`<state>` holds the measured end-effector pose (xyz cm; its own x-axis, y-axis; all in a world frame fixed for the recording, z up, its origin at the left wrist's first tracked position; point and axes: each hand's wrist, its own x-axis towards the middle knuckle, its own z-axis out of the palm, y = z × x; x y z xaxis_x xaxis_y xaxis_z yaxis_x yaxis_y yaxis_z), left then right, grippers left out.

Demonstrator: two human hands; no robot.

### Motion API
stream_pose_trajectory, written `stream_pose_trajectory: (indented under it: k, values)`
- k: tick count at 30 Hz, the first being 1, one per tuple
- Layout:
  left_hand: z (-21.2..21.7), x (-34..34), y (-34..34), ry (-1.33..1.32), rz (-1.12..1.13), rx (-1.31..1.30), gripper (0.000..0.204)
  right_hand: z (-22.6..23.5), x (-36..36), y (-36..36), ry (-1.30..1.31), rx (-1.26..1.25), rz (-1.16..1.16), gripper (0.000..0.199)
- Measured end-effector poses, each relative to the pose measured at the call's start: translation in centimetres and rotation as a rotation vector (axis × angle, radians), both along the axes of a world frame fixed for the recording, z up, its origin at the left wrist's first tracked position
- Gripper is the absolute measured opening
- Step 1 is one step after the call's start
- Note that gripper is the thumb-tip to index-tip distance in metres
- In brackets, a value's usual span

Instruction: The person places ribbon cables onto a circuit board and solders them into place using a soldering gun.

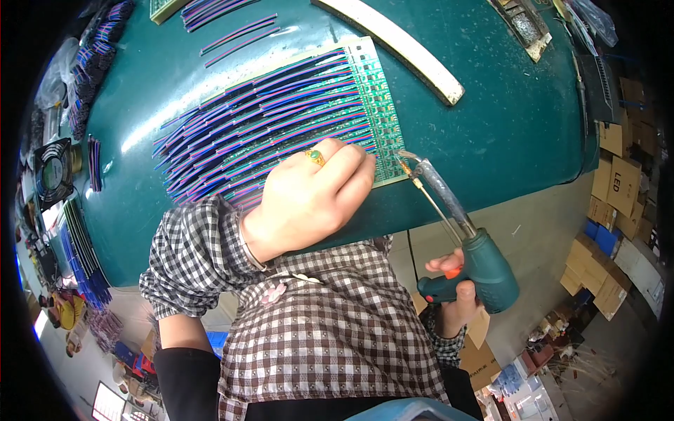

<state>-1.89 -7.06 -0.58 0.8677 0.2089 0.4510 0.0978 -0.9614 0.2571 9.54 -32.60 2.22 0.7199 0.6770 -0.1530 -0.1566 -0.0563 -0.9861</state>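
Note:
A green circuit board panel (380,84) lies on the table, with many small chips along its right side. Rows of blue, pink and black wire strips (270,116) run leftward from it. My left hand (319,189), wearing a ring with a green stone, is closed over the lower rows near the board's front edge. Its fingertips are hidden, so what they pinch cannot be made out. My right hand (460,298) grips a dark green soldering gun (493,277) with a red trigger. The gun's metal tip and thin feed tube meet at the panel's lower right, close to my left fingers.
The green tabletop (484,140) carries a curved white strip (400,45) behind the panel and a soiled metal tray (523,31) far right. Loose wire strips (239,35) lie at the back. A small black fan (55,175) stands left. Cardboard boxes (621,186) are stacked right.

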Motion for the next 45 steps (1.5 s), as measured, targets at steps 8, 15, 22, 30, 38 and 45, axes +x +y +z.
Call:
stream_pose_trajectory:
  k: [8, 15, 22, 30, 38, 45]
  values:
    - [1.0, -0.3, -0.2, 0.110, 0.003, -0.130, 0.034, 0.1, -0.3, 0.0, -0.027, -0.071, 0.043, 0.059]
    - [1.0, -0.3, -0.1, 0.122, -0.003, -0.156, 0.034, 0.3, -0.4, 0.9, 0.004, -0.050, 0.071, 0.056]
    - [1.1, -0.4, 0.0, 0.117, -0.010, -0.145, 0.036, 0.3, -0.4, 1.1, -0.006, -0.059, 0.073, 0.056]
    - [1.0, -0.3, 0.1, 0.113, -0.015, -0.132, 0.036, 0.4, -0.4, 1.2, -0.047, -0.065, 0.065, 0.055]
    - [1.1, -0.2, 0.0, 0.111, -0.012, -0.134, 0.035, 0.4, -0.4, 1.2, -0.050, -0.061, 0.085, 0.054]
    - [1.1, -0.3, 0.0, 0.107, -0.013, -0.131, 0.035, 0.3, -0.4, 1.1, -0.041, -0.070, 0.097, 0.052]
